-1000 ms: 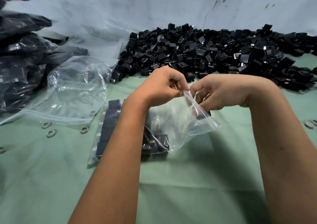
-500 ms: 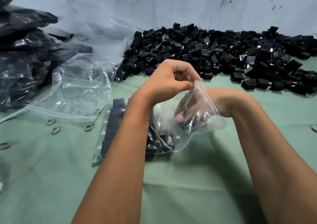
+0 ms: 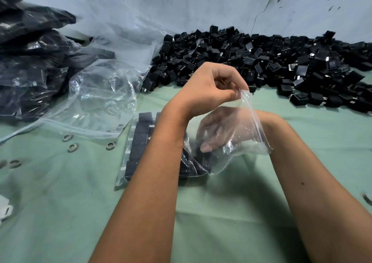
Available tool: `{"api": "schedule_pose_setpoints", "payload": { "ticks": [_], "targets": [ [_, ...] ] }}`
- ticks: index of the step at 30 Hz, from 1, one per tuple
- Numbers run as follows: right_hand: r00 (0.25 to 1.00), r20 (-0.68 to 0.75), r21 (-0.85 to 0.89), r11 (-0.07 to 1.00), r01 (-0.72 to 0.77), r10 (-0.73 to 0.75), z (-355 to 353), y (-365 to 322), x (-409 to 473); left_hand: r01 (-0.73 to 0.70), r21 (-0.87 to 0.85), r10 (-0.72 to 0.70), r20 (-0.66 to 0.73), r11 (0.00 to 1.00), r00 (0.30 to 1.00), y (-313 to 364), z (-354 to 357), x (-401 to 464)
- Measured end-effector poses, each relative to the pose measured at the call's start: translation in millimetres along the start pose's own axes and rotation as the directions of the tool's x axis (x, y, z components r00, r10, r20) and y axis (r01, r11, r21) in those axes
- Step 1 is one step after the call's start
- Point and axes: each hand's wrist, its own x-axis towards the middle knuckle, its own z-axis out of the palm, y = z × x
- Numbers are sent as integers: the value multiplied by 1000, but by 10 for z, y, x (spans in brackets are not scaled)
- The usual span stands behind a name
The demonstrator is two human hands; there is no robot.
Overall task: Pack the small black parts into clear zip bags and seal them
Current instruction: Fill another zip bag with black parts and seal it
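Two bare forearms reach in from the near edge over the green-covered table (image 3: 231, 212). Just beyond them lies the clear zip bag (image 3: 247, 140), partly filled: rows of small black parts (image 3: 141, 140) sit packed at its left end, flat on the cloth. The left hand (image 3: 209, 90) pinches the bag's upper lip between thumb and fingertips and lifts it, holding the mouth open. The right hand (image 3: 219, 134) is inside the bag, seen through the film, fingers reaching down toward the packed parts; whether that grip is grasping a part or is released I cannot tell.

The step in hand looks like loading or settling parts, with sealing not yet done. The next move would call for drawing the right hand out without dragging the film, then fetching more from the loose pile (image 3: 261, 61) farther back, or pressing the zip closed.

Left of the bag lie empty clear bags (image 3: 96, 99) and, beyond them, a stack of filled bags (image 3: 26, 65).
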Motion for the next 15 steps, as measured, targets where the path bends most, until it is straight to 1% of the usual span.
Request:
{"api": "schedule_pose_setpoints", "payload": {
  "ticks": [2, 4, 7, 9, 10, 11, 12, 14, 15],
  "targets": [
    [995, 23, -46, 994, 100, -99, 57, -17, -63, 0, 2, 0, 0, 1000, 1000, 6, 20, 7],
    [993, 40, -46, 993, 112, -110, 55, 39, -69, 1, 5, -1, 1, 1000, 1000, 5, 29, 14],
    [993, -10, -51, 992, 120, -120, 60, 54, -69, -1, 9, 1, 0, 1000, 1000, -7, 29, 18],
    [994, 49, 10, 996, 92, -92, 108, -14, -83, 0, 9, 0, 1, 1000, 1000, -15, 37, 17],
    [996, 25, 74, 993, 87, -89, 118, -56, -75, 0, 9, 0, 2, 1000, 1000, -17, 43, 18],
    [998, -26, 142, 988, 57, -54, 107, -106, -77, -1, 9, 1, 1, 1000, 1000, -19, 49, 19],
    [999, -32, 174, 984, 26, -20, 120, -177, -97, -3, 10, 3, -1, 1000, 1000, -19, 52, 18],
    [995, 87, 116, 992, 43, -53, 130, -283, -126, -8, 13, 8, -10, 1000, 1000, -18, 56, 16],
    [994, 98, 72, 996, 49, -56, 120, -301, -123, -10, 13, 10, -13, 1000, 1000, -16, 56, 14]
  ]
}}
